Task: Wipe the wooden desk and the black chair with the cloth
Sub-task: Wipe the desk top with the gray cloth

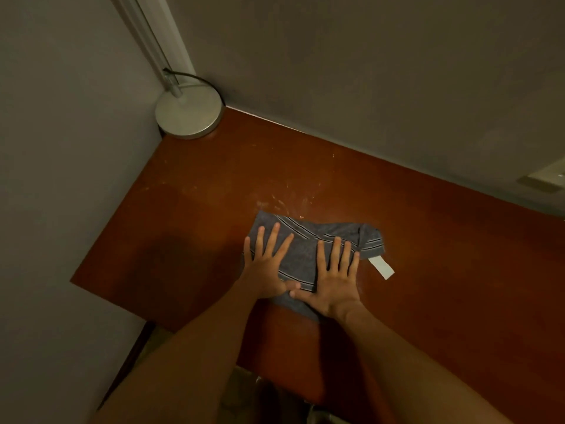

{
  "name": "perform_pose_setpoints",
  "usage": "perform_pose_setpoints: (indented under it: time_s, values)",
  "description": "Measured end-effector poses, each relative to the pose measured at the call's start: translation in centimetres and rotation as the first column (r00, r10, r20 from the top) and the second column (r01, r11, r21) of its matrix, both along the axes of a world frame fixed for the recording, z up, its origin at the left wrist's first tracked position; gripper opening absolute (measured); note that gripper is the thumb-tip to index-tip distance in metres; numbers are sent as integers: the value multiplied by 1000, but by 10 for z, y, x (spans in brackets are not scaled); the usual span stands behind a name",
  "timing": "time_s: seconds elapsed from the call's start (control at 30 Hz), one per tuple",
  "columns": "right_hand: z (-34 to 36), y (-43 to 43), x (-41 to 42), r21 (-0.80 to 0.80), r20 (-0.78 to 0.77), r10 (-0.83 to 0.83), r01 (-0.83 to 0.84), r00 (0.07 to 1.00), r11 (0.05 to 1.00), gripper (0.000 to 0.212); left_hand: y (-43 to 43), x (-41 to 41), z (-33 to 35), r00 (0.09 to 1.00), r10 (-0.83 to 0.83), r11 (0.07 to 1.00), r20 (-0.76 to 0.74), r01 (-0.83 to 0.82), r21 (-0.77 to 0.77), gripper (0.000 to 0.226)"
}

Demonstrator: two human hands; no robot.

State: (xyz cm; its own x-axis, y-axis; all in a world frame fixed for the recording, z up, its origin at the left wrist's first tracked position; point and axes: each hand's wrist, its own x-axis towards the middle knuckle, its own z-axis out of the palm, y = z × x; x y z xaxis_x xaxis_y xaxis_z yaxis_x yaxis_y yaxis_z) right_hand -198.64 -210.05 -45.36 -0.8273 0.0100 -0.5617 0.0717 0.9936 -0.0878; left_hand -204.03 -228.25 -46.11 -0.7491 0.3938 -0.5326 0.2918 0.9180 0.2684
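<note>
A grey cloth (305, 255) with dark and white stripes and a white tag lies flat on the reddish-brown wooden desk (183, 224), near its middle. My left hand (269, 264) presses flat on the cloth's left part, fingers spread. Beside it, my right hand (333, 280) lies flat on the cloth's middle, fingers spread too; the thumbs nearly touch. Neither hand grips the cloth. Pale smudges and specks mark the desk just beyond the cloth. The black chair is barely visible, if at all, in the dark below the desk's near edge.
A lamp with a round silver base (188, 113) and a cable stands in the desk's far left corner. Grey walls close the desk on the left and the back. A pale object (547, 179) sits at the far right by the wall.
</note>
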Motion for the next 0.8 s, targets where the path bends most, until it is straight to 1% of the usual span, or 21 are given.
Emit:
perform_pose_setpoints:
  time_s: [0.17, 0.27, 0.37, 0.6, 0.8]
  values:
    - [-6, 1, -59, 16, -9, -3, 3, 1000, 1000, 130, 3, -60, -2, 1000, -12, 1000, 0, 12, -10, 117]
    - [-6, 4, -92, 11, -24, -18, 18, 1000, 1000, 124, 8, -98, -4, 1000, -22, 1000, 3, 22, -16, 114]
    - [-9, 8, -127, 42, -39, -33, 35, 999, 999, 117, 17, -140, -7, 1000, -18, 1000, -8, 18, -20, 110]
    - [-12, 20, -207, 58, -85, -71, 76, 994, 995, 110, 39, -230, -6, 999, -43, 996, 6, 43, -73, 102]
    - [-19, 19, -249, 40, -131, -137, 143, 982, 989, 105, 47, -285, -11, 995, -93, 992, -47, 88, -88, 99]
